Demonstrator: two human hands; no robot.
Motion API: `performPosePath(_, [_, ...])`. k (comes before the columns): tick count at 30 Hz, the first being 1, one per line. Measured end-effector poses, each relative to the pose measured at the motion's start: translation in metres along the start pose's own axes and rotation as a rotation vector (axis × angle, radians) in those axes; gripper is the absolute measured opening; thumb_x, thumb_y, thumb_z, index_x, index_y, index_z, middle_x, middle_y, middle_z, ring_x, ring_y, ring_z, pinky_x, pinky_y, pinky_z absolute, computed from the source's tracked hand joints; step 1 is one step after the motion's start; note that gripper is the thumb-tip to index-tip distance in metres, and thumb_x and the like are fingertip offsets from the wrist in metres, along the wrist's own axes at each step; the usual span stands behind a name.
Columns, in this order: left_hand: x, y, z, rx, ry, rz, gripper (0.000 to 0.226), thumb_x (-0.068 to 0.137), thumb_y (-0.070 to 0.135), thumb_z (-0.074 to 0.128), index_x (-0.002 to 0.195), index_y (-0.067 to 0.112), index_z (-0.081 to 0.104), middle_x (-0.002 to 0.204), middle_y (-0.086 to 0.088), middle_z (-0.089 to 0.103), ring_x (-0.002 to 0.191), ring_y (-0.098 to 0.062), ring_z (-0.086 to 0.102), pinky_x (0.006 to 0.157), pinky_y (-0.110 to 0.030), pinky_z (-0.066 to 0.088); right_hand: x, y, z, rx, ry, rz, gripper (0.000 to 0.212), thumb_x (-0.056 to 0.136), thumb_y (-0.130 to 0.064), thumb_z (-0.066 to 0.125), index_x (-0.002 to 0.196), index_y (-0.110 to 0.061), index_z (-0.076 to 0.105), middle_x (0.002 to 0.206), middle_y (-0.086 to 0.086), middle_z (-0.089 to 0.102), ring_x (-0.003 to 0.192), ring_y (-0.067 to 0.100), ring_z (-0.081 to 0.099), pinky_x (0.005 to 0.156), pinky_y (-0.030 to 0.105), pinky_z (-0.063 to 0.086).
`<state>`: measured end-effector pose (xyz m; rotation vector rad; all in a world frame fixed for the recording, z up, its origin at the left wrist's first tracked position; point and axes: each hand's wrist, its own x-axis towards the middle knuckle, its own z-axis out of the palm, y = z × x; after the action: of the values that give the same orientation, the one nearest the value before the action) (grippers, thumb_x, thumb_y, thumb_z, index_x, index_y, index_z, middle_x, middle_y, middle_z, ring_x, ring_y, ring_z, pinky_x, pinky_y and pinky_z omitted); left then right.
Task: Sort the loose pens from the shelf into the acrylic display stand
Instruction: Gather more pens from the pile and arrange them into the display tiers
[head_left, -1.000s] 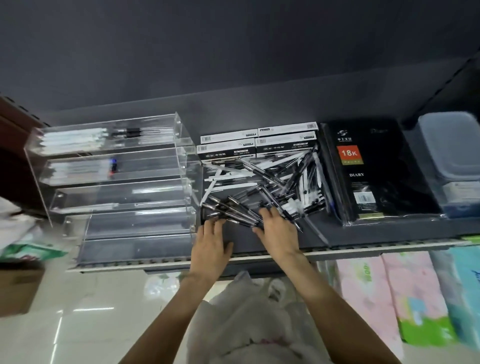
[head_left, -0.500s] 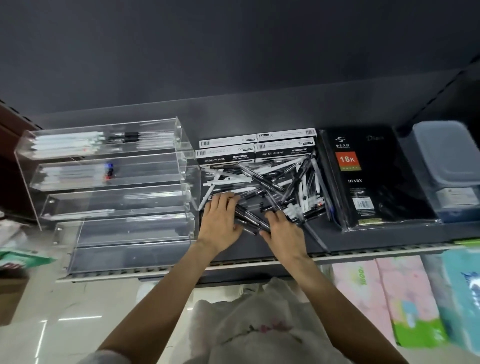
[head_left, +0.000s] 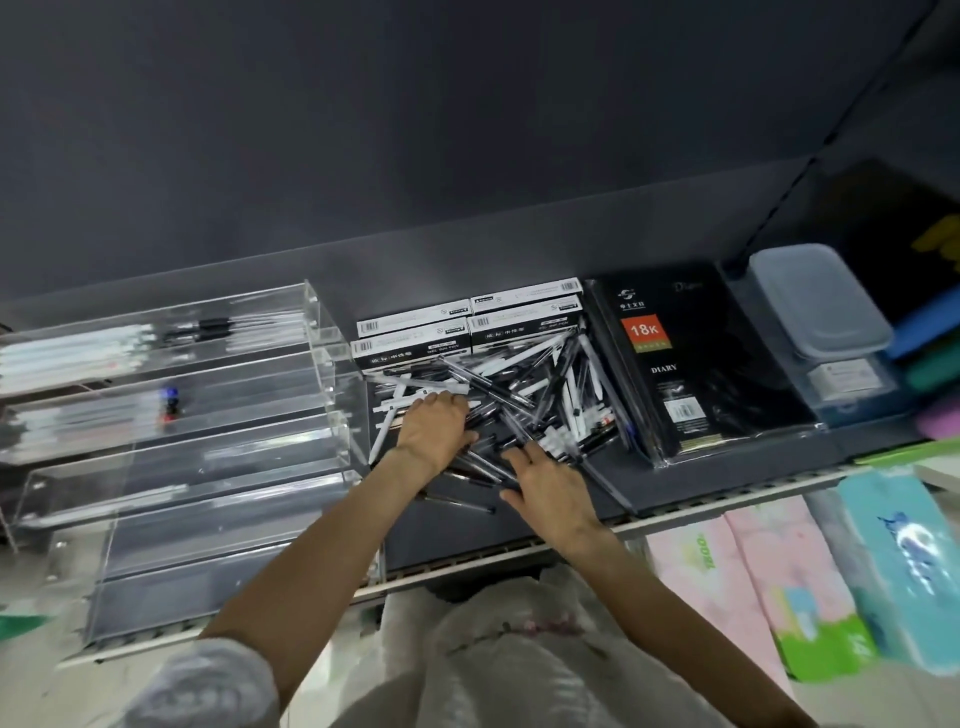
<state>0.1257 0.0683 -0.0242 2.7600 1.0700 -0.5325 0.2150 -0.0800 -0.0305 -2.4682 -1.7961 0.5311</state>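
Observation:
A heap of loose black and white pens (head_left: 524, 387) lies on the dark shelf (head_left: 457, 535), in front of several white pen boxes (head_left: 467, 325). My left hand (head_left: 434, 428) lies palm down on the left part of the heap, fingers stretched over the pens. At the heap's near edge my right hand (head_left: 550, 483) touches some black pens with straight fingers. The tiered acrylic display stand (head_left: 171, 441) stands to the left; its two upper tiers hold a few pens, the lower tiers look bare.
A black wrapped diary (head_left: 691, 364) lies right of the pens, then a clear lidded plastic box (head_left: 818, 312). Pastel packets (head_left: 769, 582) sit on the level below. The shelf's pale front rail (head_left: 519, 545) runs across under my wrists.
My left hand has slid from the shelf's front edge up onto the left side of the pen heap. My right hand stays at the heap's near edge. The view has shifted slightly.

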Motion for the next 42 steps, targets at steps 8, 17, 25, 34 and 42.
performPosePath(8, [0.004,-0.001,-0.003,0.019,-0.046,0.05,0.05,0.094,0.035,0.055,0.131,0.004,0.041,0.123,-0.016,0.057,0.11,-0.031,0.058,0.087,-0.036,0.048,0.002,0.002,0.001,-0.027,-0.022,-0.024,0.049,0.093,-0.04,0.052,0.135,-0.019,0.039,0.13,0.005,0.045,0.102,0.025,0.062,0.079,0.034,0.05])
performPosePath(17, [0.0,-0.017,0.002,-0.208,-0.081,0.098,0.053,0.086,0.036,0.068,0.129,0.013,0.049,0.123,-0.009,0.059,0.109,-0.025,0.057,0.092,-0.033,0.046,0.001,0.001,0.001,-0.029,-0.006,-0.026,0.049,0.092,-0.041,0.054,0.134,-0.019,0.04,0.129,0.004,0.046,0.1,0.024,0.062,0.076,0.033,0.05])
performPosePath(25, [0.002,-0.034,0.001,-0.457,-0.104,-0.018,0.045,0.079,0.032,0.076,0.114,0.008,0.06,0.112,-0.008,0.065,0.099,-0.022,0.06,0.086,-0.025,0.043,0.0,0.0,-0.001,-0.024,0.003,-0.025,0.05,0.092,-0.04,0.055,0.134,-0.018,0.041,0.13,0.004,0.046,0.102,0.024,0.062,0.077,0.033,0.051])
performPosePath(34, [0.002,-0.022,0.001,-0.037,-0.068,0.139,0.045,0.094,0.03,0.058,0.127,0.001,0.045,0.119,-0.019,0.06,0.107,-0.032,0.059,0.09,-0.037,0.048,-0.003,-0.004,-0.001,-0.047,0.018,-0.02,0.049,0.093,-0.037,0.055,0.134,-0.015,0.04,0.131,0.007,0.044,0.099,0.024,0.063,0.077,0.033,0.053])
performPosePath(42, [-0.012,-0.022,0.007,-0.062,-0.005,0.159,0.029,0.103,0.02,0.033,0.124,0.001,0.039,0.124,-0.018,0.049,0.111,-0.031,0.051,0.091,-0.038,0.045,-0.013,-0.005,-0.001,-0.043,0.035,-0.03,0.049,0.096,-0.033,0.05,0.138,-0.016,0.035,0.134,0.009,0.038,0.094,0.026,0.064,0.074,0.033,0.051])
